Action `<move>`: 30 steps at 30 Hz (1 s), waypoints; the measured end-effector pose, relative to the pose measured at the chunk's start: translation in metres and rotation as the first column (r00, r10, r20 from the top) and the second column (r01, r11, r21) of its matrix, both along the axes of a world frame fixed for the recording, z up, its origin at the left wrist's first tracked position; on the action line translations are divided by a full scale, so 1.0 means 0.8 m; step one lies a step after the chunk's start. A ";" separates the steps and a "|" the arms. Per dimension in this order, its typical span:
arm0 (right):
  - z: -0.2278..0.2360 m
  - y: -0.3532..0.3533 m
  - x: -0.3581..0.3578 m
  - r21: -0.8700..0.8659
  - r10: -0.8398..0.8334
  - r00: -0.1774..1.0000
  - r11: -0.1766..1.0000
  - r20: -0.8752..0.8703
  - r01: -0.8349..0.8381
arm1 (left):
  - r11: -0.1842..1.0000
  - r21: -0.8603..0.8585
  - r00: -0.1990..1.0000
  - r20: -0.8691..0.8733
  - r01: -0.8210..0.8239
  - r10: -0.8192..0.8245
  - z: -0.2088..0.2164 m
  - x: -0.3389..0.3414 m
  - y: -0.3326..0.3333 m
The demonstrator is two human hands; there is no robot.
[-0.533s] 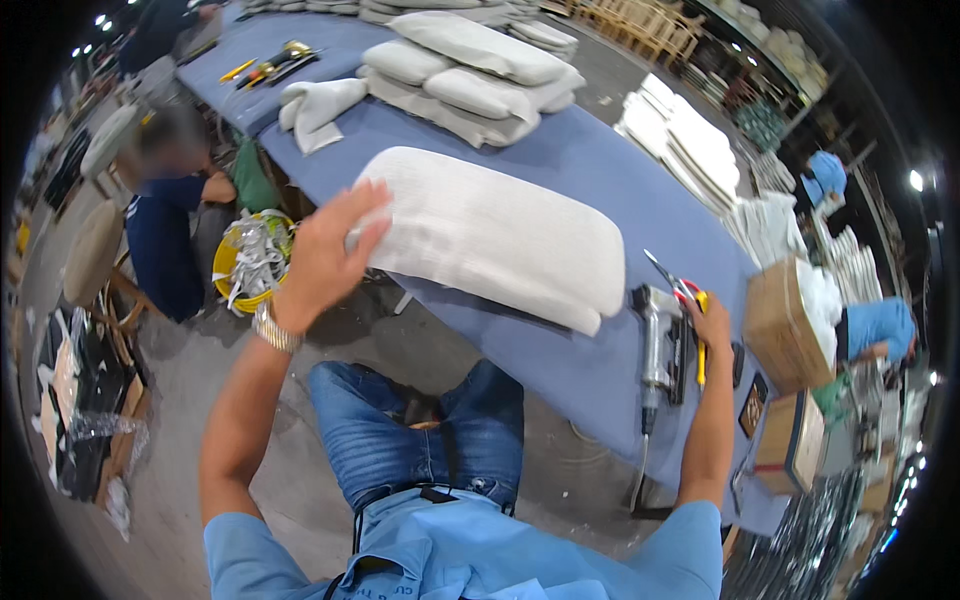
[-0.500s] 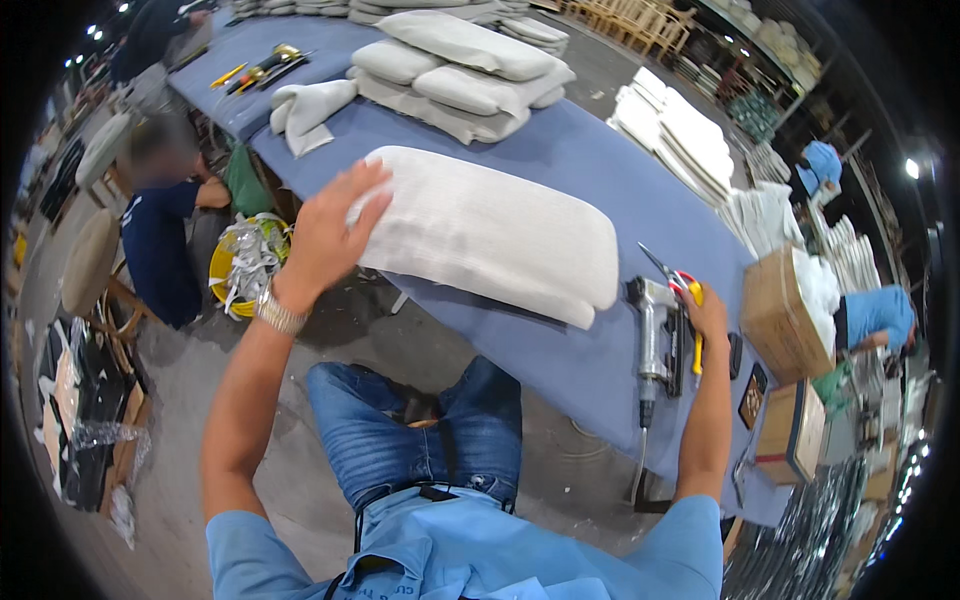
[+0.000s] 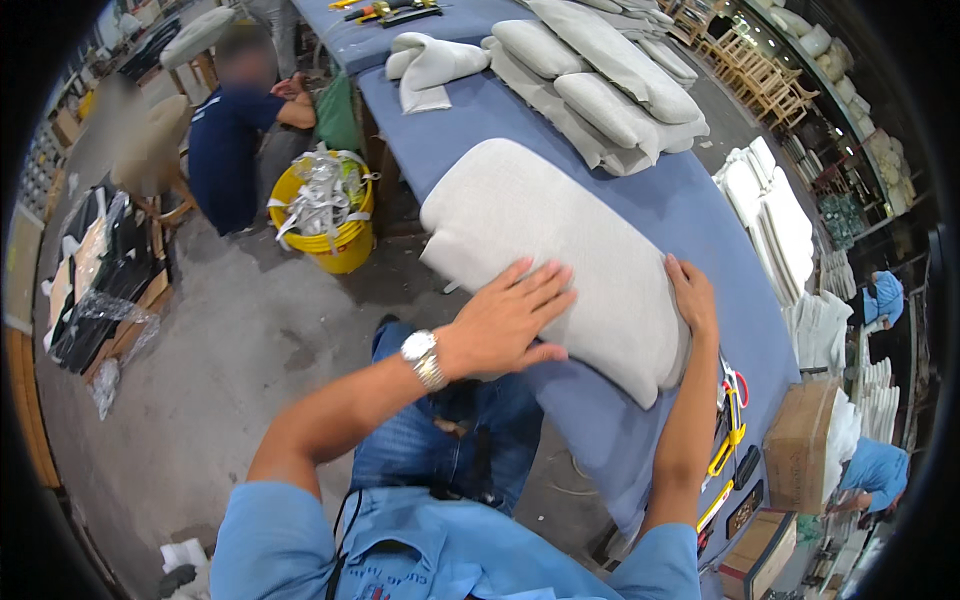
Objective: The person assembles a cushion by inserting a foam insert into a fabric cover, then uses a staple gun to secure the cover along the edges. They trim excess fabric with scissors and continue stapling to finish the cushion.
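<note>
A pale grey fabric-covered cushion (image 3: 550,225) lies aslant on the blue-covered table in front of me. My left hand (image 3: 510,318) rests flat on its near edge, fingers spread and thumb apart. At the cushion's right end, my right hand (image 3: 692,297) touches the fabric with its fingers extended along the edge; its thumb is hidden. Beyond my right forearm lie scissors with red handles (image 3: 738,388), a yellow-handled tool (image 3: 727,450) and a yellow cutter (image 3: 714,508). My right forearm covers part of the table there.
More grey cushions (image 3: 600,85) are piled at the far side, beside a folded fabric piece (image 3: 432,68). Left of the table stands a yellow bucket (image 3: 345,248) of scraps, near a crouching person (image 3: 235,150). A cardboard box (image 3: 800,440) is at right.
My right hand has left the tools and come onto the cushion's right end. The left hand has moved from the cushion's far left end to its near edge. The view has turned left.
</note>
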State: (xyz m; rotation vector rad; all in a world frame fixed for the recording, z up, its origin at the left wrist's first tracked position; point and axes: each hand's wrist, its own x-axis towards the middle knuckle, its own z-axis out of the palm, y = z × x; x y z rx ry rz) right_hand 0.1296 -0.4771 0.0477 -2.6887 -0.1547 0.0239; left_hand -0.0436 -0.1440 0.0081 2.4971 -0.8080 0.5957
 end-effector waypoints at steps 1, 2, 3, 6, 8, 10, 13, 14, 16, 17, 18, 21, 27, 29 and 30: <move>0.001 -0.003 0.012 0.023 -0.048 0.992 0.998 -0.114 0.051 | 0.997 -0.068 0.995 -0.091 0.023 -0.030 0.012 0.007 0.014; -0.008 -0.012 0.023 0.149 -0.054 0.984 0.986 -0.171 0.080 | 0.989 -0.140 0.980 -0.187 0.044 -0.070 0.022 0.012 0.033; -0.020 -0.026 0.025 0.266 -0.063 0.970 0.956 -0.233 0.126 | 0.974 -0.217 0.950 -0.285 0.066 -0.128 0.029 0.017 0.050; -0.025 -0.067 0.037 0.384 -0.067 0.877 0.881 -0.477 0.276 | 0.901 -0.349 0.966 -0.085 -0.258 0.243 0.040 0.070 0.105; -0.030 -0.073 0.035 0.393 -0.112 0.806 0.829 -0.581 0.399 | 0.833 -0.404 0.926 -0.163 -0.378 0.342 0.037 0.093 0.111; -0.030 -0.070 0.012 0.397 -0.217 0.756 0.744 -0.618 0.538 | 0.784 -0.394 0.877 -0.211 -0.481 0.432 0.030 0.104 0.114; 0.014 -0.060 -0.009 0.380 0.057 0.697 0.868 -0.715 0.320 | 0.487 -0.464 0.661 -0.639 -0.740 0.394 0.003 0.116 0.128; 0.035 -0.058 -0.023 0.343 0.095 0.740 0.920 -0.666 0.190 | 0.496 -0.427 0.630 -0.682 -0.756 0.373 -0.020 0.115 0.131; 0.088 -0.049 -0.064 0.304 0.124 0.821 0.950 -0.557 0.063 | 0.506 -0.371 0.578 -0.737 -0.779 0.349 -0.004 0.126 0.119; 0.129 -0.041 -0.095 0.316 0.116 0.851 0.947 -0.512 0.061 | 0.497 -0.340 0.543 -0.763 -0.799 0.350 0.022 0.131 0.106; 0.159 -0.044 -0.137 0.374 0.051 0.904 0.919 -0.424 0.124 | 0.507 -0.479 0.673 -0.663 -0.717 0.326 0.041 0.147 0.087; 0.243 -0.030 -0.249 0.536 -0.223 0.950 0.787 -0.217 0.307 | 0.512 -0.751 0.901 -0.416 -0.416 0.122 0.107 0.231 -0.004; 0.275 0.162 -0.316 0.834 -0.457 0.876 0.416 -0.154 0.363 | 0.482 -0.865 0.817 -0.377 -0.143 -0.435 0.203 0.286 -0.183; 0.231 0.203 -0.291 0.874 -0.427 0.892 0.368 -0.146 0.319 | 0.500 -0.845 0.592 -0.504 -0.189 -0.628 0.180 0.256 -0.193; 0.198 0.212 -0.275 0.894 -0.407 0.900 0.328 -0.157 0.304 | 0.521 -0.827 0.461 -0.554 -0.211 -0.693 0.166 0.241 -0.190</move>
